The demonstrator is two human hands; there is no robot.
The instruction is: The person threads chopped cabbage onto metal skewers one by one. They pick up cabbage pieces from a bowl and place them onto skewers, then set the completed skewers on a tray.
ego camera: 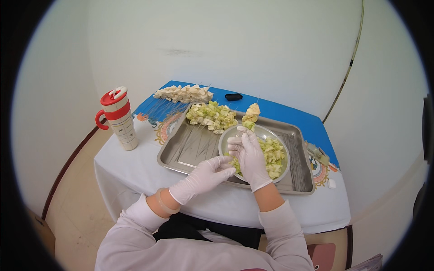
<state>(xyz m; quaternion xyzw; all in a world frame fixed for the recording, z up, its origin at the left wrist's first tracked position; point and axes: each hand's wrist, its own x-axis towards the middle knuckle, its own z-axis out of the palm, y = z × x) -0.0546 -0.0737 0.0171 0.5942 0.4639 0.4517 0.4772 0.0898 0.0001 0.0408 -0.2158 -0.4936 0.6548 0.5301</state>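
Observation:
My right hand (251, 155), in a white glove, grips a metal skewer threaded with pale green leafy pieces, likely cabbage (251, 117). The skewer's tip points up and away from me. Below the hand, a round metal bowl (287, 154) contains loose chopped leaves (272, 154). My left hand (206, 176), also gloved, is at the bowl's near left rim with its fingers bent; whether a leaf is between them cannot be made out. The bowl sits in a rectangular steel tray (169, 162). Filled leaf skewers (213, 117) are piled at the tray's far left, and bare metal skewers (295, 164) lie along its right side.
Skewers of white chunks (184, 94) lie beyond the tray. A red-lidded tumbler (120, 118) stands at the table's left edge. A small black object (233, 97) rests on the blue cloth (284, 111). A clear plastic item (318, 153) lies right of the tray, near a small white object (332, 183).

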